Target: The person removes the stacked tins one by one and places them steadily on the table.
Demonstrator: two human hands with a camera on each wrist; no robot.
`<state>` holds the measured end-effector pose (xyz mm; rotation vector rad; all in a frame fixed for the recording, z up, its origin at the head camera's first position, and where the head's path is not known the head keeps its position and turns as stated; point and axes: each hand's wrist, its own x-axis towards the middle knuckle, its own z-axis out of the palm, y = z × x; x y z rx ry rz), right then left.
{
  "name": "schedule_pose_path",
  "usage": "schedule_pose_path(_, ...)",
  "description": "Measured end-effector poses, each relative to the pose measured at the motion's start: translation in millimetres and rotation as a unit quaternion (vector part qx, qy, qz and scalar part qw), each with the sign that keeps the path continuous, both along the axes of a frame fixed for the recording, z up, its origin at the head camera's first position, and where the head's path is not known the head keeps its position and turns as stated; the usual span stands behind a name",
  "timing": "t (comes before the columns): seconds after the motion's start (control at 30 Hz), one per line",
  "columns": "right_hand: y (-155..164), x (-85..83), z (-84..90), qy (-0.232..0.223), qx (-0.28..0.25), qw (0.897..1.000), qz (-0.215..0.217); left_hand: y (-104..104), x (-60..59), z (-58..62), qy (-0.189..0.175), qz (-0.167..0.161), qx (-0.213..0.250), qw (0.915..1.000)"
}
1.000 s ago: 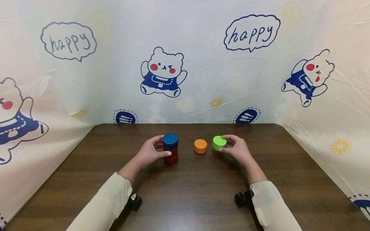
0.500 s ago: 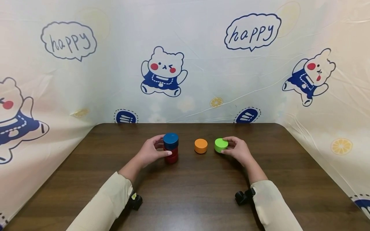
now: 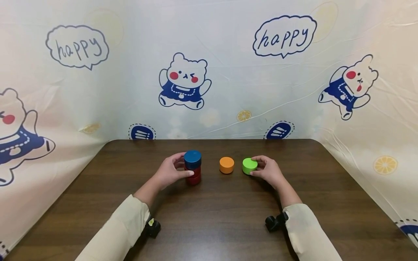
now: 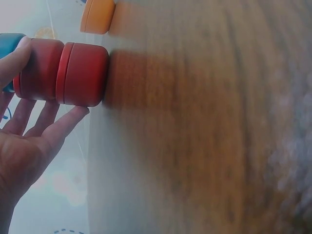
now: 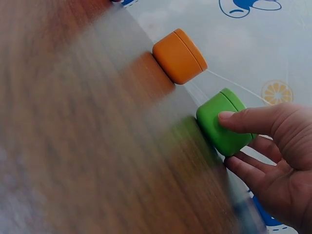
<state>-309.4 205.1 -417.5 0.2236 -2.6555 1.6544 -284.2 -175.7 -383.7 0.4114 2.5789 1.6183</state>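
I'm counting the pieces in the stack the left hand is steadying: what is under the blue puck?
Under the blue puck stand red pucks; the left wrist view shows two. The left hand covers part of their side, and the tabletop beneath them is hidden.

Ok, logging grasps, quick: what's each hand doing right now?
Left hand: holding the stack, thumb and fingers on its red pieces.
Right hand: holding the green piece, which sits on the table.
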Motion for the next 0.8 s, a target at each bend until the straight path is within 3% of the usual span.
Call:
schedule_pose_path(0.37,-0.3,1.9,3.6,0.013,-0.01,1.0,0.005,0.9,0.6,0.4,0.002,0.0,-0.004,1.0)
schedule_pose_path(0.8,-5.4,5.8,14.6,0.047,-0.069,0.997,-0.002,0.8,-0.3,-0.2,0.003,-0.002,-0.001,1.0)
